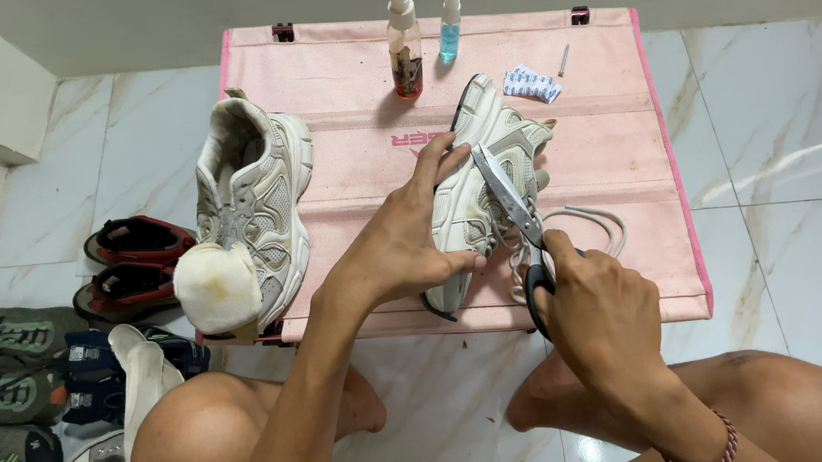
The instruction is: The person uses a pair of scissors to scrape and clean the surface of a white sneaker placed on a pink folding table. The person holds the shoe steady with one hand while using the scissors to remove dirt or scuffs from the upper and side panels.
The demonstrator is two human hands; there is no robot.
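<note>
The left hand [403,247] lies over the side of a cream sneaker [482,189] that rests on its side near the middle of the pink table [613,141], toe pointing toward the far edge. Its fingers are spread and curled over the upper, thumb at the sole edge, pinning the shoe down. The right hand [594,309] is closed around the black handles of a pair of scissors [515,216], which it holds just right of the left hand. The blades are slightly parted and angle up over the shoe's lacing area, tips near the left index finger. A loose white lace [587,229] trails from the shoe toward the right edge of the table.

A second sneaker [257,201] stands on the left half of the table, heel toward the far edge; a pale cloth wad [218,287] sticks out of its toe end at the near left corner. By the far edge stand two spray bottles, a brown bottle [404,41] and a blue bottle [450,24] just beside it. Right of them lie a small patterned packet [530,83] and a thin metal pin [563,61].

On the tiled floor [785,145] to the left sit more shoes [14,390], among them a red-and-black pair [132,258]. The person's bare knees frame the near edge.
</note>
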